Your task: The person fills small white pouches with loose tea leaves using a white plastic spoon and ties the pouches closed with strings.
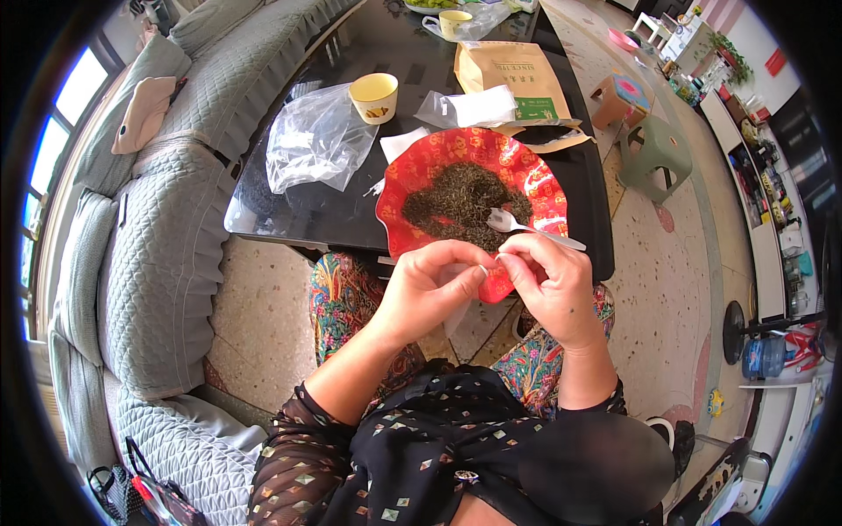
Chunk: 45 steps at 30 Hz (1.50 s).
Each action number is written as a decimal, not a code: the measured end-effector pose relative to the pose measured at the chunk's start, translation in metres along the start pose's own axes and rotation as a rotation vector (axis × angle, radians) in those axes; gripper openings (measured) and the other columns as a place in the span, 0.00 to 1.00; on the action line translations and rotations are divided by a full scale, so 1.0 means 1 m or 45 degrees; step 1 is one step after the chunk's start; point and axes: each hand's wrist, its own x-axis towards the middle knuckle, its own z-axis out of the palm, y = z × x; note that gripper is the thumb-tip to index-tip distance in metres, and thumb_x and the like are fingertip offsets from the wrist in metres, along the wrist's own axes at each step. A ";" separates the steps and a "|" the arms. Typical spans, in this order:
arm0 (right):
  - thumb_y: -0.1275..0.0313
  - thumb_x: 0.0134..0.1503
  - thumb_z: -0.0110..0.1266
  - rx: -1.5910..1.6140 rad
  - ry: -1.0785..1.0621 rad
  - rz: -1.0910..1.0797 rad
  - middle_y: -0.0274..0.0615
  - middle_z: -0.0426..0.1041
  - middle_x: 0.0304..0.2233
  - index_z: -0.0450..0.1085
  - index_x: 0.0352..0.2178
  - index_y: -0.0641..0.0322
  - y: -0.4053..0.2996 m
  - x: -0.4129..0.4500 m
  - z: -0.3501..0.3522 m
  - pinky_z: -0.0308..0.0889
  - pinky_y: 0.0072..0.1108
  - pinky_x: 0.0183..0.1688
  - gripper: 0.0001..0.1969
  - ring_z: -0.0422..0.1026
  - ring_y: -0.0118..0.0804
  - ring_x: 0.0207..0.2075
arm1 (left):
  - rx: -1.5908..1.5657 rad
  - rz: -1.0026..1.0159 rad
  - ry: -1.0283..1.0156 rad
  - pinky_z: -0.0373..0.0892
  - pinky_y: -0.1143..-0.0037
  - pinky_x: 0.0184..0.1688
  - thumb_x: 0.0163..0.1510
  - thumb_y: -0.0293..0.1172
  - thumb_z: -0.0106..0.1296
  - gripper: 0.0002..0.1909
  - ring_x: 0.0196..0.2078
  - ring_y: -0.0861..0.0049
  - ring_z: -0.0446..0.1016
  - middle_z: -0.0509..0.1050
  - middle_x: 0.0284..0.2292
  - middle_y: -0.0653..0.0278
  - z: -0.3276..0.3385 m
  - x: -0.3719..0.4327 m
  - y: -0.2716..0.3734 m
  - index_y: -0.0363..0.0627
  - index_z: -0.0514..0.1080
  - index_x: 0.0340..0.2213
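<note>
Both hands are raised over the near edge of a red scalloped tray [549, 177] with a gold pattern. Thumb and fingers of my left hand [434, 286] pinch one side of a small, thin white pouch [458, 312], which hangs partly hidden below that hand. My right hand [551, 284] pinches a bit of white at the same height, apparently the pouch's edge or string; the fingers cover most of it. Dark dried leaves, like loose tea [460, 194], lie heaped in the tray. A white plastic spork [505, 222] rests on the leaves, its handle crossing the rim above my right hand.
On the black table [296, 220] stand a yellow paper cup [373, 98], a crumpled clear plastic bag [316, 144], a white packet [483, 106] and a kraft paper bag [510, 69] bearing writing. A quilted grey sofa [164, 263] is at left, a green plastic stool [656, 158] at right.
</note>
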 end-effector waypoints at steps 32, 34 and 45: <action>0.79 0.49 0.53 0.632 -0.108 0.412 0.32 0.65 0.23 0.65 0.26 0.65 0.003 -0.013 0.015 0.62 0.13 0.24 0.04 0.65 0.19 0.23 | 0.030 -0.182 0.147 0.64 0.87 0.28 0.52 0.26 0.49 0.05 0.26 0.88 0.68 0.71 0.25 0.68 0.008 -0.002 0.001 0.36 0.67 0.28; 0.80 0.49 0.51 0.660 -0.142 0.442 0.32 0.65 0.23 0.64 0.27 0.65 0.004 -0.014 0.016 0.62 0.13 0.25 0.04 0.65 0.18 0.24 | -0.051 -0.168 0.147 0.64 0.87 0.28 0.52 0.26 0.48 0.05 0.25 0.88 0.68 0.71 0.24 0.68 0.009 -0.003 0.000 0.36 0.67 0.28; 0.83 0.43 0.54 0.086 0.172 -0.074 0.40 0.67 0.24 0.62 0.27 0.63 0.004 -0.013 0.029 0.66 0.20 0.24 0.10 0.70 0.34 0.23 | -0.105 -0.120 0.265 0.65 0.86 0.28 0.53 0.26 0.47 0.05 0.25 0.88 0.68 0.71 0.23 0.68 0.013 -0.001 -0.010 0.36 0.68 0.28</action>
